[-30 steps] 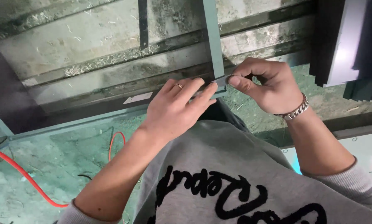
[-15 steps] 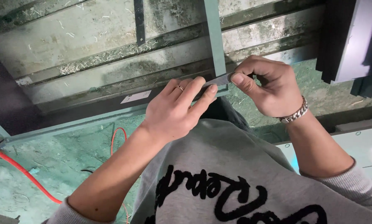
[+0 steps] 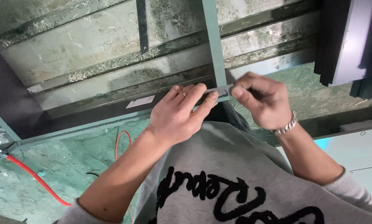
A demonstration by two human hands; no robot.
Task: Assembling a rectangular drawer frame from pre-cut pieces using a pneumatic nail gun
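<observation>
Pinched between both hands at frame centre is a small flat grey metal piece [image 3: 220,90]: the left hand [image 3: 177,116] is closed on its left end, the right hand [image 3: 262,99] on its right end. It is held against a green upright bar [image 3: 213,41]. A white rectangular label [image 3: 140,101] is seen left of centre, an orange hose [image 3: 36,180] at lower left.

A grey sweatshirt [image 3: 244,174] with black looping lettering is filling the lower frame; an orange-red hose [image 3: 36,180] is crossing the mottled green floor [image 3: 49,166] at lower left, under a teal-green post [image 3: 213,41].
</observation>
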